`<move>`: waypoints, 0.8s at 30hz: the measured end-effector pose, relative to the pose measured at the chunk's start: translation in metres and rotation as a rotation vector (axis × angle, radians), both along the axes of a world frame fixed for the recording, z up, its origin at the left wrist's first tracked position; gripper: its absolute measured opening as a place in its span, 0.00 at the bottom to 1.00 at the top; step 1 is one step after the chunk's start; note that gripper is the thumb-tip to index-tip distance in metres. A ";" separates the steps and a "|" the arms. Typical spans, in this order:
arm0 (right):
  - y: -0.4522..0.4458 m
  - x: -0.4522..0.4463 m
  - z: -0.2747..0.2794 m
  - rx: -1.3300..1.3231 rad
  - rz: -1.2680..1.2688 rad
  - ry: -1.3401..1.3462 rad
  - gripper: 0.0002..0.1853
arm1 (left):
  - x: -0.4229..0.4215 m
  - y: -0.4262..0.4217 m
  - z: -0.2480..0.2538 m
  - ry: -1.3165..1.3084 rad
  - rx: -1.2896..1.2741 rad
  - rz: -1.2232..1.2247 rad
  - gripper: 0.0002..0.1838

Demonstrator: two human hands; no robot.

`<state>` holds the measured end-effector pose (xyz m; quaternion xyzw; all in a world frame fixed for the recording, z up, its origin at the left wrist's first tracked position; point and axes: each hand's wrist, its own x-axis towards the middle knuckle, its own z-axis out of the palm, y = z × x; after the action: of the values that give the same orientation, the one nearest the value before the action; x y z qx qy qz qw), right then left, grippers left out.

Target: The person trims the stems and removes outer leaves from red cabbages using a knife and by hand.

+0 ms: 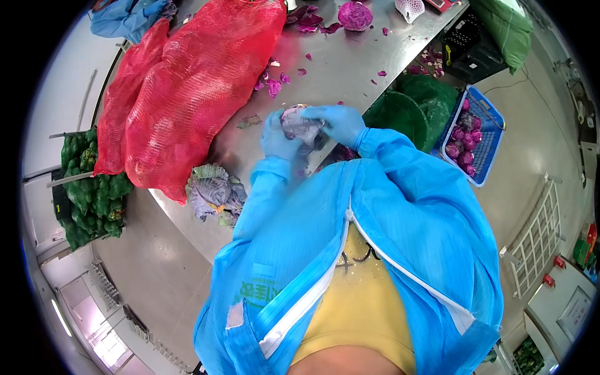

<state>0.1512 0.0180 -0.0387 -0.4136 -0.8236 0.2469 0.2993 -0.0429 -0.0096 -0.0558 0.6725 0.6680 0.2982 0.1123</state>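
A red cabbage (299, 128) with dull purple-grey outer leaves is between my two blue-gloved hands, just over the near edge of the metal table (337, 62). My left hand (278, 139) grips its left side, fingers pointing up along it. From the right, my right hand (340, 123) has its fingers bent over the top of the cabbage; whether they pinch a leaf I cannot make out. Loose grey-purple outer leaves (215, 190) lie on the table left of my left forearm. A small withered leaf piece (249, 121) rests beside my left hand.
Filled red mesh sacks (187, 94) cover the table's left side. A trimmed cabbage (355, 16) and purple scraps (274, 87) lie farther back. On the right stand a green tub (397, 119) and a blue basket (478, 162) of purple cabbages. Green net sacks (94, 194) are stacked at left.
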 end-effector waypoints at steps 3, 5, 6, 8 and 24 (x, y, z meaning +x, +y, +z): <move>0.005 0.003 -0.036 -0.219 -0.181 0.275 0.18 | -0.009 0.002 -0.003 0.003 -0.073 -0.129 0.42; 0.015 0.010 -0.056 -0.612 -0.429 0.667 0.11 | -0.004 0.005 0.002 0.008 -0.047 -0.157 0.42; 0.020 0.015 -0.065 -0.804 -0.656 0.952 0.09 | 0.000 0.003 0.002 0.008 -0.023 -0.182 0.41; 0.020 0.039 -0.091 -0.983 -0.771 1.028 0.10 | 0.001 0.002 0.001 -0.029 0.009 -0.214 0.41; -0.040 0.047 0.008 -0.267 -0.484 0.318 0.10 | 0.009 0.000 0.015 -0.038 -0.124 -0.135 0.50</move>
<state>0.1981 -0.0216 -0.0302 -0.5895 -0.6046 0.3359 0.4173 -0.0338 -0.0094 -0.0406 0.7021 0.6360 0.2607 0.1862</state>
